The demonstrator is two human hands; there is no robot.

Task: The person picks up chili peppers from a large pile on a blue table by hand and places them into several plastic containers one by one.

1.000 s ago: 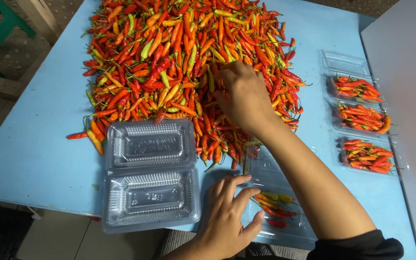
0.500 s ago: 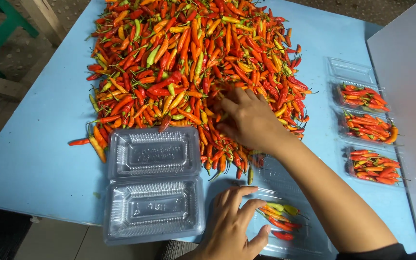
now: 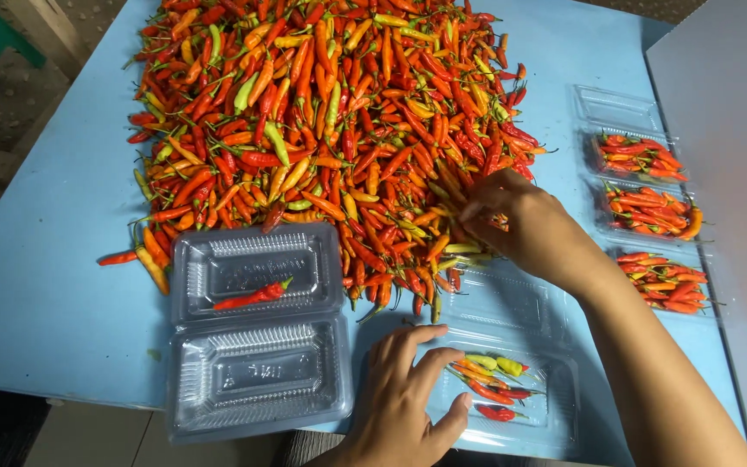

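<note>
- The right hand (image 3: 520, 227) has pulled back to the chilli pile's (image 3: 330, 130) near edge, pinching chillies.
- The left hand (image 3: 399, 402) stays flat, fingers spread, gripping nothing, steadying the open box (image 3: 555, 406).
- A red chilli (image 3: 252, 297) now lies in the empty tray (image 3: 257, 272).

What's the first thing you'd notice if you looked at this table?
The huge pile of chili peppers, red, orange and green, covering the far half of the blue table. Next, the right hand picking at the pile's near right edge, while the left hand rests flat beside a clear tray holding a few chilies. An open clear box at the near left holds just one red chili, and three filled trays line the right side.
</note>
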